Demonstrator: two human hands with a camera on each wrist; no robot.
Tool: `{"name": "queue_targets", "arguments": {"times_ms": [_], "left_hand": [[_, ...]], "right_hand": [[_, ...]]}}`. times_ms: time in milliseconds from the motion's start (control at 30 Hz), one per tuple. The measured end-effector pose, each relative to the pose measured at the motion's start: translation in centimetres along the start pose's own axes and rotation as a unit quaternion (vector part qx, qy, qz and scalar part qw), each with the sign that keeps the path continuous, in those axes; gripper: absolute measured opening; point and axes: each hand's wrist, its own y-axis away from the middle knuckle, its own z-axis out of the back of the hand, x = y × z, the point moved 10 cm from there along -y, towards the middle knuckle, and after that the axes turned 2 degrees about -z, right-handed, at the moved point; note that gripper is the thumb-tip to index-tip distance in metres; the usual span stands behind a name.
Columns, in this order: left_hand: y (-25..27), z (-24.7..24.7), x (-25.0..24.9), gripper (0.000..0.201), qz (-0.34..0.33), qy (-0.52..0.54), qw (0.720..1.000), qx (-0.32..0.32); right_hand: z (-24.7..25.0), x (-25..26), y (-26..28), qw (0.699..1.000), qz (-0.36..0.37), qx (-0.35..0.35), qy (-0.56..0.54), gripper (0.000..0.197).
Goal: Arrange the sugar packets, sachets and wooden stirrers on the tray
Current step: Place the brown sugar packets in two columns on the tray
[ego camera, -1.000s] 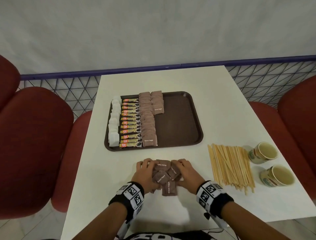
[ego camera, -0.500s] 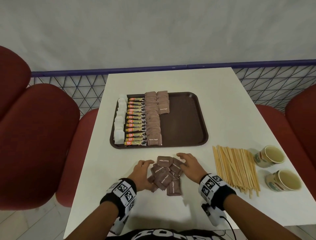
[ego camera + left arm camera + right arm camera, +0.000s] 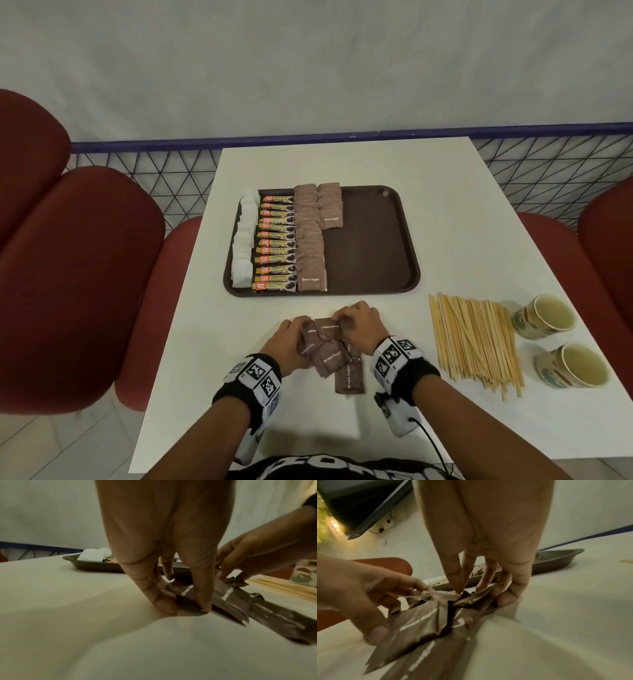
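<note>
Lower centre of the head view: heap of loose brown paper sugar packets [image 3: 330,354], lying on the white table [image 3: 462,222] just below the near rim of the dark brown plastic tray [image 3: 373,246]; not yet on it.
Left hand [image 3: 287,342]: fingers curled against the heap's left side, fingertips [image 3: 203,601] pressing packet edges to the table; it grasps the heap.
Right hand [image 3: 359,323]: fingers curled over the heap's upper right, clasping packets from the opposite side.
Governing relation: the heap sits enclosed between both hands; the tray's bare right half lies up-frame and slightly right of the grip, about equally near either hand.
Target gap: the short second column of brown packets [image 3: 329,207] ends in the tray's upper part, with bare floor below it, right of the full brown column [image 3: 310,246].
Long axes: packets in the heap point several ways, while the laid columns run up-frame; squaring the heap seems needed first.
Right of frame: pale wooden stirrers [image 3: 474,339], fanned on the table with long axes up-frame, nearer the right hand.
</note>
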Motion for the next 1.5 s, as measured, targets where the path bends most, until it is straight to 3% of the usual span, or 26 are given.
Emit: {"name": "queue_targets", "arguments": {"times_ms": [100,233,300,467,633,833,1100,1200,1333,1500], "left_hand": [[0.0,0.1,0.2,0.082,0.000,0.028,1.000,-0.010],[0.2,-0.2,0.8,0.090,0.020,0.073,0.997,0.012],[0.3,-0.4,0.7,0.093,0.020,0.076,0.997,0.019],[0.4,-1.0,-1.1,0.099,-0.015,0.053,0.998,0.006],[0.0,-0.7,-1.6,0.089,-0.015,0.004,1.000,-0.005],[-0.2,0.2,-2.1,0.065,-0.033,0.007,0.999,-0.032],[-0.9,0.4,-2.4,0.047,-0.038,-0.015,0.999,-0.036],[-1.2,0.2,-2.5,0.047,-0.046,-0.018,0.998,-0.038],[-1.4,0.0,-2.3,0.048,-0.050,-0.005,0.997,-0.051],[-1.7,0.3,-1.9,0.049,-0.052,0.029,0.995,-0.080]], "right_hand": [[0.4,-0.3,0.5,1.000,0.010,0.011,-0.027,0.036],[0.5,-1.1,2.9,0.999,0.001,0.044,0.029,0.087],[-0.2,-1.0,3.9,0.996,0.010,0.053,0.071,0.097],[-0.6,-0.6,4.2,0.999,0.030,0.014,-0.006,0.083],[-1.0,-0.2,3.0,0.998,0.060,0.016,-0.023,0.079],[-0.4,0.2,2.7,0.995,0.089,-0.013,-0.051,0.048],[-0.7,-0.8,2.2,0.980,-0.001,0.023,-0.196,0.032],[-0.6,-1.3,1.5,0.975,-0.037,0.005,-0.220,0.020],[-0.3,-0.3,1.1,0.980,-0.027,-0.012,-0.199,0.021],[-0.9,1.6,0.9,0.988,0.003,0.015,-0.154,0.037]]}}
